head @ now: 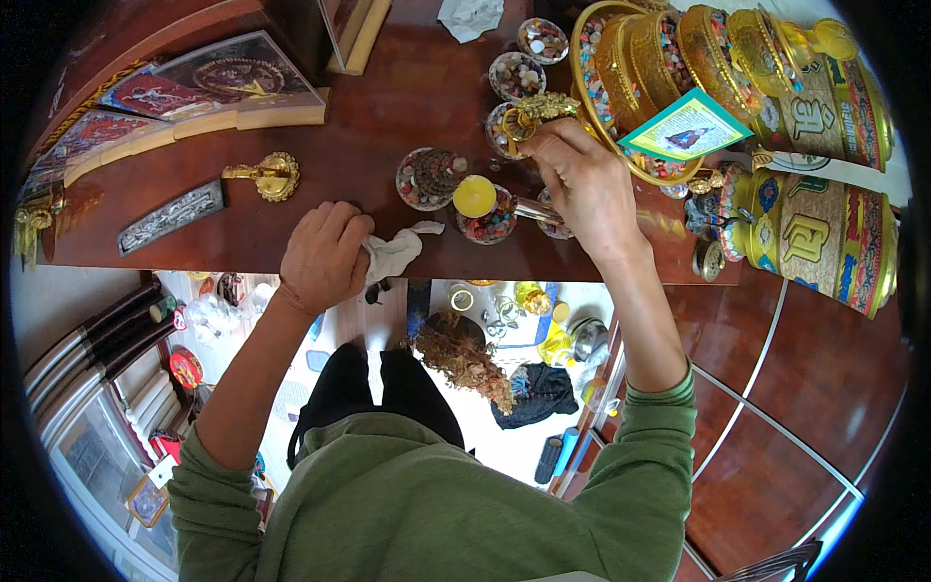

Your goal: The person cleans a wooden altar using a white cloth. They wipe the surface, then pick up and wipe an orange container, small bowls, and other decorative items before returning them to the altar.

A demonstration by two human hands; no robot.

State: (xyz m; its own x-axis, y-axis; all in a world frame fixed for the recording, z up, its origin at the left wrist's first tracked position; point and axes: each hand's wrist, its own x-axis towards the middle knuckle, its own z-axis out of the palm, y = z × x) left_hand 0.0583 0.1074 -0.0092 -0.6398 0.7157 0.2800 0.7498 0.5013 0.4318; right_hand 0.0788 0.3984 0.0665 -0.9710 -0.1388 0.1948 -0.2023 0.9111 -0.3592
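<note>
My right hand (585, 185) reaches over the bowls near the right of the wooden surface. Its fingertips pinch an ornate gold-coloured metal ornament (553, 106) with a ring-like end, above a small bowl of coloured stones (499, 138). Under the fingers of my left hand (326, 244) is a crumpled white cloth or tissue (396, 251), close to the front edge. Between the hands sit a bowl with a dark cone of stones (430, 180) and another stone-filled bowl (489, 227). A yellow round candle (475, 196) shows at that second bowl's rim; its exact support is hidden.
A tiered golden stand filled with stones (647, 73) rises at right, near decorated cylinders (814, 225). Framed pictures (211, 80) line the back left. A gold ornament (275, 177) and a carved silvery piece (172, 217) lie at left. Below, a dark cloth (542, 393) rests beside dried plants (465, 356).
</note>
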